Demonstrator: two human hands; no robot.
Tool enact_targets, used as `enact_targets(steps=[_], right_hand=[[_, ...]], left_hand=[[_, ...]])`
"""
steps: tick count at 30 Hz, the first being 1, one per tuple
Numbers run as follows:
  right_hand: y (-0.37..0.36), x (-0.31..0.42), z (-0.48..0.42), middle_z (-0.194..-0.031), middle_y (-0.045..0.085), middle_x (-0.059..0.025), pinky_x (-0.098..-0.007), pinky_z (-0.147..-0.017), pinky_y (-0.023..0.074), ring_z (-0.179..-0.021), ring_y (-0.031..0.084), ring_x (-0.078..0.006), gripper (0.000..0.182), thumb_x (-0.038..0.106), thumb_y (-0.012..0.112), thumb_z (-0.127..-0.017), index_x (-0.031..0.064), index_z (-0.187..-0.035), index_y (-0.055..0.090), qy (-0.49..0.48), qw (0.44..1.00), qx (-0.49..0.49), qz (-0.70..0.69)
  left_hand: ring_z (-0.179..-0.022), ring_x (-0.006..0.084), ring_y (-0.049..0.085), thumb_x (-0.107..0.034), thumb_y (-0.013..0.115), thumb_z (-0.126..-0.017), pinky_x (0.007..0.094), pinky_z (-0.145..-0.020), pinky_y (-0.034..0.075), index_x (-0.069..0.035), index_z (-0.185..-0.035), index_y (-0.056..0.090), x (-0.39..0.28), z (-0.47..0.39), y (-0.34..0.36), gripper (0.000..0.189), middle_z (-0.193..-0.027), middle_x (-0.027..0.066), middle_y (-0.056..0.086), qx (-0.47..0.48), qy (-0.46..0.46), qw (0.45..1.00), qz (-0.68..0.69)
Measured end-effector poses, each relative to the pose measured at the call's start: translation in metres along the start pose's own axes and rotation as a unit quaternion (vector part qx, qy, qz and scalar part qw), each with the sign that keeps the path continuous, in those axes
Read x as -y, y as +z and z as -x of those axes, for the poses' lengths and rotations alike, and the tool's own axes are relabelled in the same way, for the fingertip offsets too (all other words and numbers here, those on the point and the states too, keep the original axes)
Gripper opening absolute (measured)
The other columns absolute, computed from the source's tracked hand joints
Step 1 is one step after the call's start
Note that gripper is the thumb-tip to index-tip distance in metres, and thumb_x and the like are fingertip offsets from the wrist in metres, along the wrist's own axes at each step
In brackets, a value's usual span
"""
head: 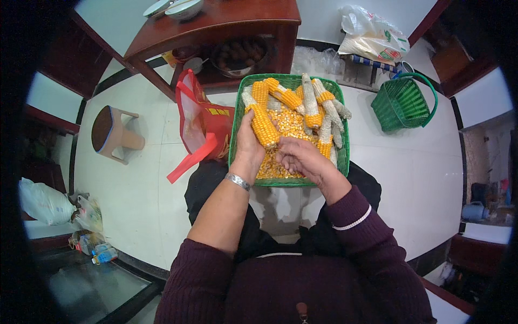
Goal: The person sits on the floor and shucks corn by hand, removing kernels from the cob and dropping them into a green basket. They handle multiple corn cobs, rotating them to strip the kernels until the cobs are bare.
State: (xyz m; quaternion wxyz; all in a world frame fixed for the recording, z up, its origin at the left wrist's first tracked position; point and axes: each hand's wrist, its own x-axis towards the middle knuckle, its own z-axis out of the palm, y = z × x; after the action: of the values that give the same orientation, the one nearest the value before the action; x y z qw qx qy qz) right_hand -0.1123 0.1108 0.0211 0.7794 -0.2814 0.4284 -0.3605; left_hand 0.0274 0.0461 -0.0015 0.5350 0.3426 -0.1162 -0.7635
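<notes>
My left hand [251,139] grips a dried corn cob [264,128] whose near part is still covered in yellow kernels. At the cob's lower end the curled fingers of my right hand [299,156] touch or nearly touch the kernels; whether they hold anything is hidden. Both hands are over a green woven basket [346,162] resting at my lap. Loose kernels [289,123] cover its bottom. Several partly stripped cobs [310,101] lean along the right side, bare and pale over much of their length. More yellow cobs [283,94] lie at the back.
Left of the basket stands a red bag [216,125] with a strap hanging out. A stool [121,131] is farther left, and an empty green handled basket [398,107] stands right. Ahead is a wooden table [243,20] with bowls [184,9]. A plastic sack [374,38] sits on a low stool.
</notes>
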Motion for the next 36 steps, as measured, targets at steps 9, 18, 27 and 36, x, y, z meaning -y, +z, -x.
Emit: enact_targets(steps=[9,18,27,36], right_hand=[[-0.017,0.005,-0.018,-0.074,0.057,-0.0013,-0.0209,-0.051,0.0405,-0.058,0.051,-0.0082,0.018,0.021,0.042,-0.087,0.0064,-0.086,0.051,0.059,0.99,0.056,-0.116],[-0.018,0.006,-0.027,-0.068,0.055,0.0011,-0.0204,-0.05,0.038,-0.056,0.049,-0.0077,0.019,0.022,0.043,-0.084,0.0073,-0.078,0.054,0.074,0.983,0.054,-0.161],[-0.017,-0.009,-0.037,-0.064,0.047,-0.0011,-0.02,-0.042,0.0295,-0.047,0.035,-0.0075,0.007,0.011,0.042,-0.079,0.0071,-0.083,0.047,0.088,0.962,0.025,-0.259],[-0.012,-0.012,-0.035,-0.064,0.044,-0.0003,-0.021,-0.044,0.0302,-0.049,0.037,-0.0076,0.008,0.01,0.043,-0.075,0.0079,-0.083,0.045,0.039,0.969,0.038,-0.239]], left_hand=[[-0.08,0.0185,0.058,-0.036,0.046,-0.088,0.031,-0.073,0.05,0.0,-0.11,0.044,0.011,-0.016,0.01,0.042,-0.092,0.0107,0.057,-0.025,-0.003,0.996,-0.085],[-0.075,0.0155,0.057,-0.035,0.051,-0.086,0.0287,-0.069,0.049,-0.004,-0.102,0.049,0.011,-0.016,0.022,0.035,-0.081,0.0066,0.057,-0.033,0.011,0.995,-0.09],[-0.061,0.0135,0.054,-0.033,0.053,-0.085,0.0254,-0.055,0.048,-0.005,-0.096,0.047,0.023,-0.024,0.013,0.03,-0.075,0.0058,0.056,-0.048,0.028,0.991,-0.124],[-0.061,0.014,0.054,-0.034,0.05,-0.086,0.0255,-0.055,0.048,-0.006,-0.095,0.047,0.015,-0.023,0.017,0.03,-0.074,0.0056,0.055,-0.045,-0.025,0.996,-0.074]])
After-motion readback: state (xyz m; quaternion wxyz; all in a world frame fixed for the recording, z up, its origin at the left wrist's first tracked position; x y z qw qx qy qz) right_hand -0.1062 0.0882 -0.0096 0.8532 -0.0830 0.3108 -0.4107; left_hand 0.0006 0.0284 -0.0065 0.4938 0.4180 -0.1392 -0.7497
